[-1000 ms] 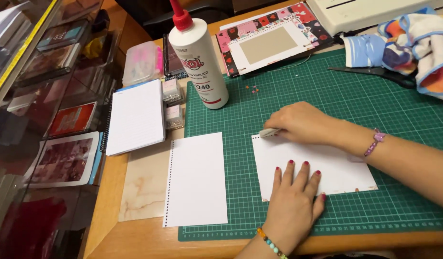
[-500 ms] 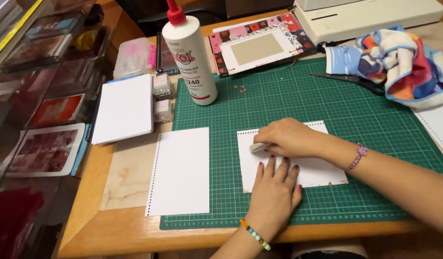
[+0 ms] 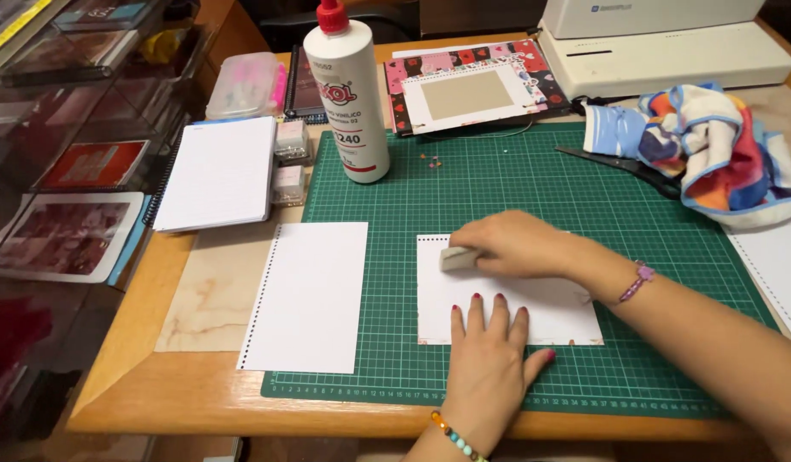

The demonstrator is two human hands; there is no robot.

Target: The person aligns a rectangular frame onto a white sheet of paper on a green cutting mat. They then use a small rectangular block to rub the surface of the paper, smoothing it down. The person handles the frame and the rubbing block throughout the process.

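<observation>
Right hand [image 3: 517, 244] pinching small pale block [image 3: 458, 257], fingers wrapped tight, block pressed flat on white sheet [image 3: 549, 301] near its 10 o'clock corner. Left hand [image 3: 489, 359] holds nothing: palm down, fingers spread, pinning sheet's 6 o'clock edge. Sheet sits mid green cutting mat [image 3: 532, 188], on tabletop [image 3: 181, 402].

My take: keep block flat, even pressure, strokes going away from pinning hand so sheet doesn't creep or buckle.

Second punched sheet [image 3: 310, 295] at 9 o'clock, apart. Glue bottle [image 3: 348, 94] upright at 11 o'clock, scissors [image 3: 622, 164] at 2.
</observation>
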